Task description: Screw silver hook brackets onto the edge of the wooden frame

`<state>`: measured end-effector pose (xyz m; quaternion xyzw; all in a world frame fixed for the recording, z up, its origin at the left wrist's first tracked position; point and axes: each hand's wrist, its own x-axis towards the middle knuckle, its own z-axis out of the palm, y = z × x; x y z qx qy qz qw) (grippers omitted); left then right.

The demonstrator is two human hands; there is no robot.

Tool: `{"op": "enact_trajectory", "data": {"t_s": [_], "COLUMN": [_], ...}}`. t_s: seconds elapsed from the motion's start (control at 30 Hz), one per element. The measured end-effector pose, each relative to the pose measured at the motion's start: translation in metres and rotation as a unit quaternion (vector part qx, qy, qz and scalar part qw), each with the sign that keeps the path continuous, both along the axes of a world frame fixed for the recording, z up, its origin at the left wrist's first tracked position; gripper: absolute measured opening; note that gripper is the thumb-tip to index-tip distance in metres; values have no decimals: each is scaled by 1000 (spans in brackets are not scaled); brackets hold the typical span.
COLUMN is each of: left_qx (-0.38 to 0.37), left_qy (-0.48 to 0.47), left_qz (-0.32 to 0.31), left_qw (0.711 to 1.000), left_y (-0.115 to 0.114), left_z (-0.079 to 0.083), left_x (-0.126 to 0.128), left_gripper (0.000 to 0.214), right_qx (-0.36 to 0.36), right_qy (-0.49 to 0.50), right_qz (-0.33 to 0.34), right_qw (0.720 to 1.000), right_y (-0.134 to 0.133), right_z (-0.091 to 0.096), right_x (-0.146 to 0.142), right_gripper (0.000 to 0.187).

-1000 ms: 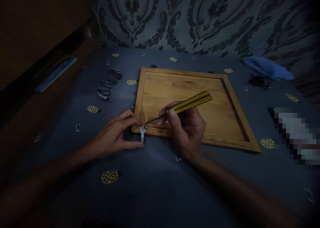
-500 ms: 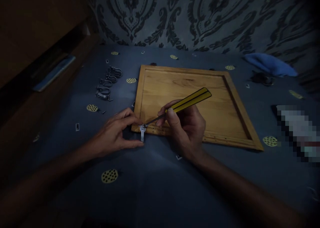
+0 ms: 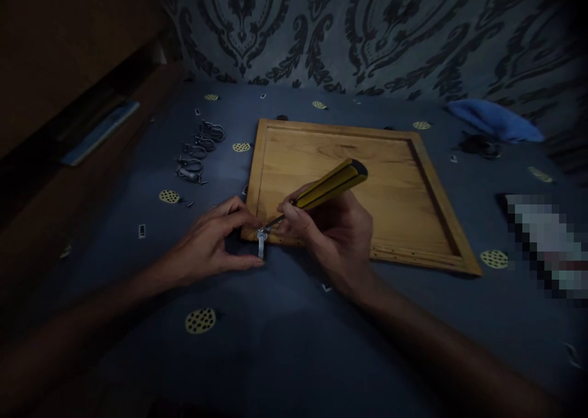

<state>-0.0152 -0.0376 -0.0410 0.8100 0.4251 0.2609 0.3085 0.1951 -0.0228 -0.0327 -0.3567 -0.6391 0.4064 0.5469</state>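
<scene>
Reaching in from the lower left with the left hand, back of the hand up. Curved into a half-open C, with forefinger bent at the top of a silver fitting and thumb stretched to its lower end, holding it lightly between the two.

Coming in from the lower right with the right hand, above a wooden board. Closed around a yellow-and-black screwdriver, thumb on top, fingers partly hidden behind. Slanting down leftward to the top of the fitting, at the near left corner of the board, with the fitting's arm projecting past the near edge. Too small and dark to tell how the tip seats.

Lying flat on a dark sheet: the board, then to its left a row of dark metal parts and a loose screw; at far right, a blue cloth.

Compared with half a second ago: screwdriver handle swung leftward, end cap now showing; right thumb also further left, nearer the fitting. Hardly changed in the left hand.
</scene>
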Motion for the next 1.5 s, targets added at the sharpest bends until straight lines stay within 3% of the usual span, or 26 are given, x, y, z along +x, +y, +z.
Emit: {"op": "enact_trajectory", "data": {"t_s": [0.13,0.23,0.4,0.67,0.9,1.17,1.5], "left_qx": [-4,3,21,15,-4,11,52], "left_qy": [10,12,-2,3,-4,-4,17], "left_qz": [5,8,3,4,-2,-4,-3], "left_qw": [1000,1000,1000,1000,1000,1000,999], "left_y": [0,0,0,0,0,0,-1], "left_z": [1,1,-1,-2,1,0,-2], "left_x": [0,1,1,0,0,0,0], "left_gripper": [40,40,44,41,39,40,40], "right_qx": [-65,-86,-103,-63,-25,-81,-43], "right_qy": [31,-1,-23,28,58,34,23], "right_qz": [66,107,171,130,26,42,55], "right_qw": [995,991,980,989,998,995,997], "right_y": [8,11,15,13,3,1,6], "right_z": [15,26,28,17,20,2,-1], "right_x": [-5,-5,-6,-18,-1,6,2], "right_gripper": [37,35,32,33,29,33,31]}}
